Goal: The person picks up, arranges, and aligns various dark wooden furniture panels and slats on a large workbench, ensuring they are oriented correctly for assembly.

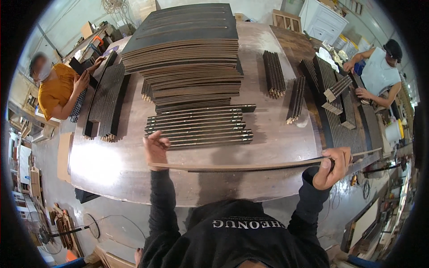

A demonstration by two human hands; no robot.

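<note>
A long thin wooden strip [250, 167], brown on top and dark along its near edge, stretches across in front of me above the near part of the table. My right hand [333, 169] is closed around it toward its right end. Its left end crosses at my left wrist; whether it touches the wrist I cannot tell. My left hand [157, 146] has its fingers apart, beside the near left corner of a stack of dark slats [199, 127] with pale, marked edges. Behind those slats rises a tall pile of dark panels [183, 53] with brown edges.
Bundles of dark strips lie on the table [120, 163]: one long bundle [107, 98] at left, two shorter ones [274, 73] [296, 99] at right. A person in orange [60, 91] handles a dark piece at left. Another person [380, 73] works beside stacked dark pieces [335, 100] at right.
</note>
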